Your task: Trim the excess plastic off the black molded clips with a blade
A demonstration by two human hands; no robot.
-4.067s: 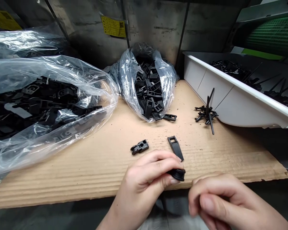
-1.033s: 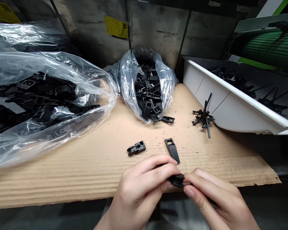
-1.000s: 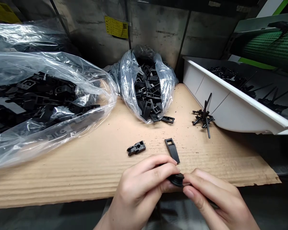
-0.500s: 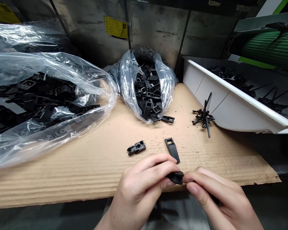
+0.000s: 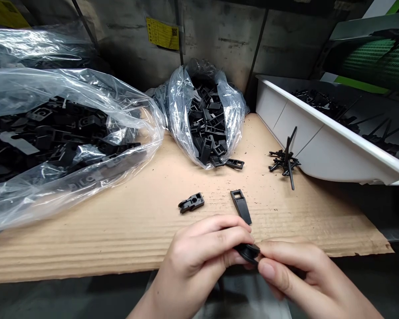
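Observation:
A small black plastic part with a rounded, grooved end is pinched in my left hand, just over the cardboard's front edge. The fingertips of my right hand are closed against the right end of that part; whether they hold a separate small piece is hidden. Behind my left fingers a flat black tapered piece with a square opening lies on the cardboard. Left of it rests a black block-like part with a round hole and a rounded end.
Cardboard covers the work surface. A large clear bag of black parts lies left, a smaller bag stands at the back. On the right are a white bin and a black sprue. One loose piece lies by the smaller bag.
The black part in my left hand has turned slightly, and my right fingertips have moved up against its end. The whole view has shifted a little.

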